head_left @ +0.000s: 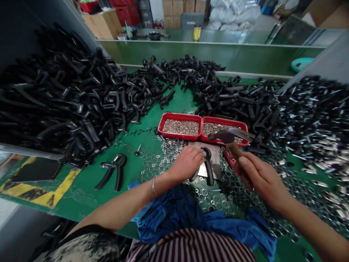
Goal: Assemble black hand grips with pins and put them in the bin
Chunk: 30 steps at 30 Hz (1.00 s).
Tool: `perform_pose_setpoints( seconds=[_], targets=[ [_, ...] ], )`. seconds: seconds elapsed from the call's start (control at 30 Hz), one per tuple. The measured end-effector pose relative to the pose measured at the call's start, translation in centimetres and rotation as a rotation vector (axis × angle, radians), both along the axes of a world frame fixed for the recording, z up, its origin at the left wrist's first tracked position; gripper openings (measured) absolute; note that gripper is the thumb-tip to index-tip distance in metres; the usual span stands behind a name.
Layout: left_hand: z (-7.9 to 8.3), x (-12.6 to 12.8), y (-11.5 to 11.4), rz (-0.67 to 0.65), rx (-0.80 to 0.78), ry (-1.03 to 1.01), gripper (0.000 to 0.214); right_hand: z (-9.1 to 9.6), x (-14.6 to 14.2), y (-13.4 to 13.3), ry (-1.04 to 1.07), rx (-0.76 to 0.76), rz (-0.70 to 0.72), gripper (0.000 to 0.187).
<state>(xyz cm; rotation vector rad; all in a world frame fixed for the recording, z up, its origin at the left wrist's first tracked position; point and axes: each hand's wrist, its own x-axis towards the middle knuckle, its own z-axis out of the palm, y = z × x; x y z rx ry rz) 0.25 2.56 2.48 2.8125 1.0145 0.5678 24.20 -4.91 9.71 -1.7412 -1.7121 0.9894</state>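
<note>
A black hand grip strengthener (209, 167) lies on a square metal plate (216, 154). My left hand (189, 162) is closed over its left side, and the fingertips reach its curved top. In my right hand (255, 173) is a claw hammer (230, 140), gripped by its wooden handle. The hammer head is raised above the right red tray, beyond the plate. Farther left, a similar hand grip strengthener (113, 169) with a spring lies on the green table. What my left fingers pinch underneath is hidden.
Two red trays (180, 137) of small metal parts stand behind the plate. Black handles (89, 98) are heaped left and behind; dark parts with metal pins (313, 105) pile up right. Loose metal rings (155, 160) surround the plate. A blue cloth (174, 214) hangs at the front edge.
</note>
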Motion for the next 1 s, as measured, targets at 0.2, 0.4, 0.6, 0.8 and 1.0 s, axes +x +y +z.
perform_pose_setpoints(
  seconds=[0.2, 0.4, 0.6, 0.8, 1.0],
  targets=[
    [-1.2, -0.3, -1.8, -0.069, -0.032, 0.131, 0.036, -1.4, -0.3, 3.5, -0.294, -0.022, 0.18, 0.042],
    [-0.6, -0.2, -1.6, -0.072, -0.045, 0.1, 0.032, -1.9, -0.6, 3.6, -0.42, 0.056, 0.164, 0.039],
    [0.5, -0.4, -4.5, 0.282, -0.067, 0.11, 0.048, -2.4, -0.3, 1.1, -0.357, -0.018, 0.198, 0.043],
    [0.2, 1.0, -5.5, 0.374, -0.18, 0.259, 0.033, -3.3, 0.3, 0.7, -0.323, -0.062, 0.229, 0.046],
    [0.2, 1.6, -4.6, 0.325, -0.244, 0.245, 0.024, -4.5, 1.3, 3.5, -0.202, -0.081, 0.125, 0.054]
  ],
)
